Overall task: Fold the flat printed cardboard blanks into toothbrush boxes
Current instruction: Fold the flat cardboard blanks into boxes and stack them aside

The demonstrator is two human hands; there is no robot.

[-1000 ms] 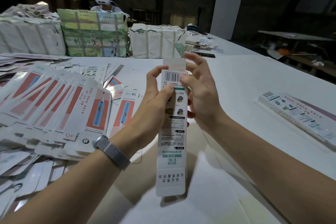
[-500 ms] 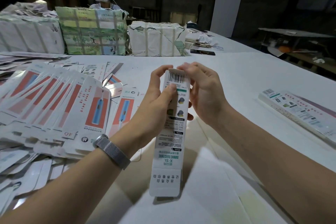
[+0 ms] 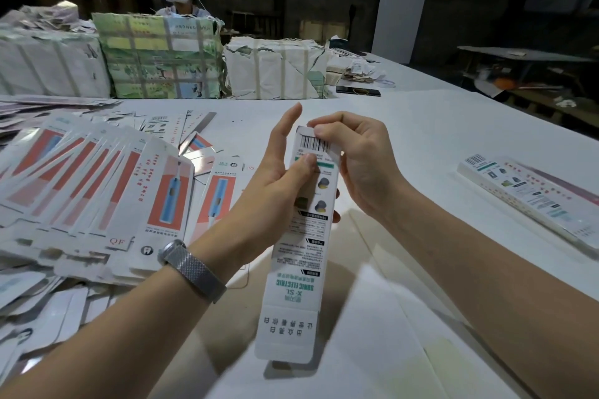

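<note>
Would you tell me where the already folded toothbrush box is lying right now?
In the head view, the folded box lies on the white table at the far right, apart from the right hand.

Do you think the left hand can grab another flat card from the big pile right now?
Probably not yet. The left hand is gripping the half-folded box, which the right hand is closing at the top. The pile of flat blanks lies close on that side, with nothing between.

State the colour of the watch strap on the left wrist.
Silver metal mesh watch strap, clearest in the head view.
</note>
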